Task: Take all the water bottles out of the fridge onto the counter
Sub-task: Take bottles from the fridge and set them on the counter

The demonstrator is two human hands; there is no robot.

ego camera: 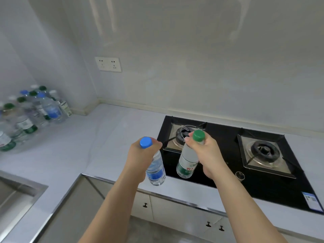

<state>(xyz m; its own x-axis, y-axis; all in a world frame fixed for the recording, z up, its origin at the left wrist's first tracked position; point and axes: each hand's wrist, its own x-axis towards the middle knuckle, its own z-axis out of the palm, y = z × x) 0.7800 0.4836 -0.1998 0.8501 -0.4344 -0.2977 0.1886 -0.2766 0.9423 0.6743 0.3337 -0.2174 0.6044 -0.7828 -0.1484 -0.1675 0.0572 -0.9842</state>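
1. At nine o'clock, a cluster of water bottles [29, 113] already stands packed on the counter [98, 135] against the wall, caps green, blue and white. Packed this close, a careless arrival could knock several over like skittles.
2. At eight o'clock, the sink [15, 192] opens just past the counter's edge. A bottle set too near that rim could roll in.
3. Just left of centre, the left hand [140, 160] has its fingers wrapped round the neck of the blue-capped bottle [156, 171], which hangs tilted above the counter's front edge and touches nothing. Held only near the top, a chilled, possibly damp bottle could slip and drop to the floor.
4. Just right of centre, the right hand [206, 155] grasps the green-capped bottle [187, 162] below its cap; it hangs over the gas hob [231, 165], near the left burner [184, 135]. Set down there, it would wobble on the pan supports, off the counter proper.
5. At three o'clock, the right burner [264, 150] sits well apart from both hands; no risk there.
6. The fridge is out of view, so how many bottles remain cannot be told.
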